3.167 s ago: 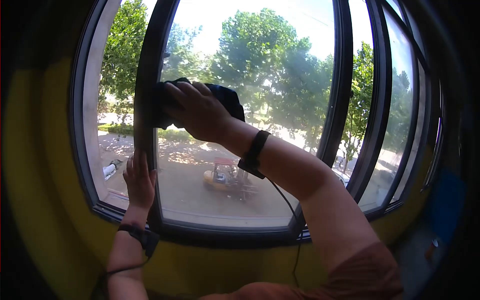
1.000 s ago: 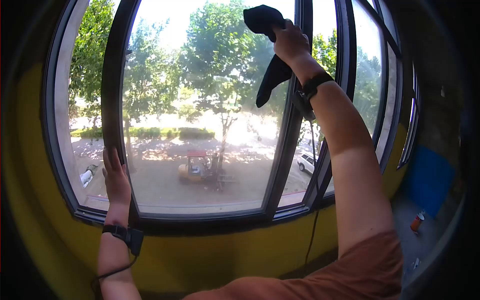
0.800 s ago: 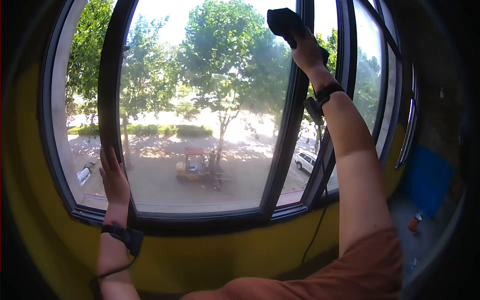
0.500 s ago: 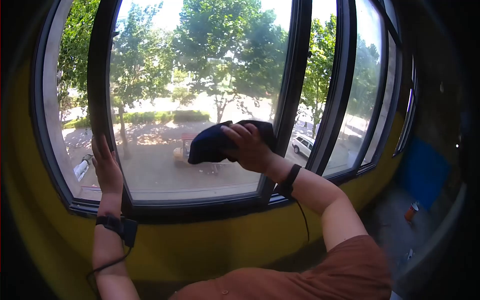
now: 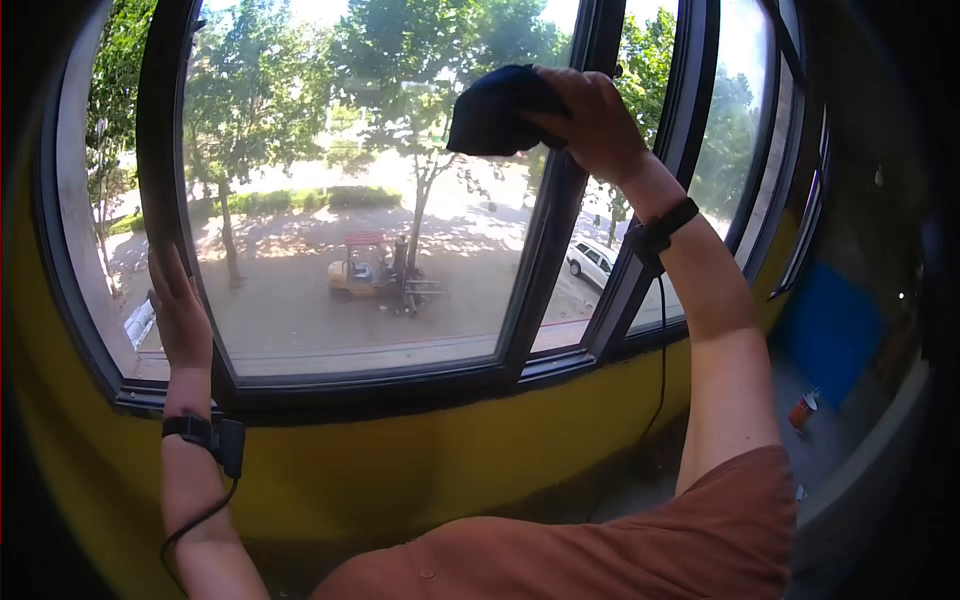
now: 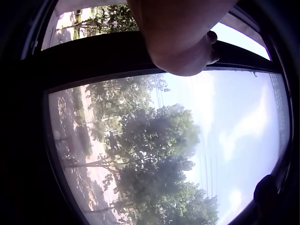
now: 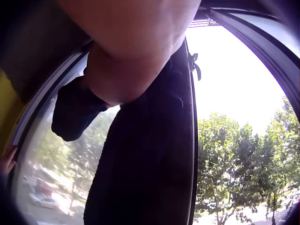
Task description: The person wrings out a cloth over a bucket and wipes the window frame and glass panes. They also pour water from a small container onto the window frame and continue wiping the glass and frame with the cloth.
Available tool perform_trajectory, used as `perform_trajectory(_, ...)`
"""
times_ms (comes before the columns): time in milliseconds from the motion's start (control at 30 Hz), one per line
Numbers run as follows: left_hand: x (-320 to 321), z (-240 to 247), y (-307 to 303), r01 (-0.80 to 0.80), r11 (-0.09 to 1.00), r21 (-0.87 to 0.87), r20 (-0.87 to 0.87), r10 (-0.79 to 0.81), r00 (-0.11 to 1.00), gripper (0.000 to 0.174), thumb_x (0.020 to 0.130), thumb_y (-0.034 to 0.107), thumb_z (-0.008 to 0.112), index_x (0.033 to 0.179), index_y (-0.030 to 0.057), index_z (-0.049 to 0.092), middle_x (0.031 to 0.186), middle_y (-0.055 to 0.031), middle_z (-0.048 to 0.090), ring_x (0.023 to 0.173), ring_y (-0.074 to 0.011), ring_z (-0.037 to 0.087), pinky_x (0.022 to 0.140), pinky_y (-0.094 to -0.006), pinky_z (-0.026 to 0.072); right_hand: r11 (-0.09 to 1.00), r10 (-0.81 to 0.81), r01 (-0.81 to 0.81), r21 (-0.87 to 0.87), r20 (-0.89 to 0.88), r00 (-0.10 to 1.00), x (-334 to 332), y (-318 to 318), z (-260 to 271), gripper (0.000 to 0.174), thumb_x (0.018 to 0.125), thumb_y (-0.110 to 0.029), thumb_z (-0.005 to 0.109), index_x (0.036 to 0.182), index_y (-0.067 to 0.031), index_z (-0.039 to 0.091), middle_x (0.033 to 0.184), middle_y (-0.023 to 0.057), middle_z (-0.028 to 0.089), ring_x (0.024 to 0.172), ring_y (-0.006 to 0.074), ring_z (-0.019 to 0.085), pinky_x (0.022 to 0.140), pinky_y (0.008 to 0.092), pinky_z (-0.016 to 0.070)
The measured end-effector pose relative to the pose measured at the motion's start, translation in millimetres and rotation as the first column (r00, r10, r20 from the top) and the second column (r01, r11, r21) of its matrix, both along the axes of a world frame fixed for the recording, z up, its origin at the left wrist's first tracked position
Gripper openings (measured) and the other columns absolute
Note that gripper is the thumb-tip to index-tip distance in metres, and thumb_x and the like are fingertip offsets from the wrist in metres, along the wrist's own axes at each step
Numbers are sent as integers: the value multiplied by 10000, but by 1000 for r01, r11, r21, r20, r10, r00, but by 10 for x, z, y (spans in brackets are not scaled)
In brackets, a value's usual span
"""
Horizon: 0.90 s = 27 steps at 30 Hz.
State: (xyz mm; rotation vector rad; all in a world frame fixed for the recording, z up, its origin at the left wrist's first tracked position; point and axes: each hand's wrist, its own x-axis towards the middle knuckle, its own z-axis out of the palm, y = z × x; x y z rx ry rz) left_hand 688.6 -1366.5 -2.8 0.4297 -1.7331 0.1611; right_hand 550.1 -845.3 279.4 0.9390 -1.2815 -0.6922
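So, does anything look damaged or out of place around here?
Nothing looks broken or spilled. The large window pane looks hazy, as if smudged or dusty. An orange can also sits alone on the floor near the blue panel, perhaps left behind.

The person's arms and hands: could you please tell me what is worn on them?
The left hand and right hand are bare, without gloves. Each wrist wears a black strap, the left strap and right strap, carrying a small dark unit with a thin dark cable. A reddish-brown short sleeve covers the right upper arm; the left sleeve is out of view.
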Motion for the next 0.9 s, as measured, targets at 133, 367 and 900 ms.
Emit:
perform_trajectory(133,48,13,10,-4,1000,-14,14,5,1000,774,977,27,575,1611,166,153,1565,-265,312,1345,-500,446,1052,-540,478,911,177,-161,-379,5,984,-175,-2,676,507,796,-88,729,1291,-186,679,1421,168,522,1300,377,507,1076,495,426)
perform_trajectory(367,57,20,-61,24,997,-71,-4,-24,1000,731,985,1,548,1609,140,193,1576,-225,333,1426,-441,376,1131,-516,391,812,340,-320,-488,-49,939,-361,-15,-245,554,772,-63,759,1309,-110,633,1390,226,534,1262,429,517,1078,492,424)
perform_trajectory(900,51,152,-31,-54,990,-128,-18,52,998,542,1055,174,495,1554,120,288,1488,-266,383,1332,-461,477,1064,-508,479,895,387,-80,-439,672,632,41,362,-4346,156,862,-202,695,983,-266,773,1433,43,547,1355,240,479,1110,429,355)
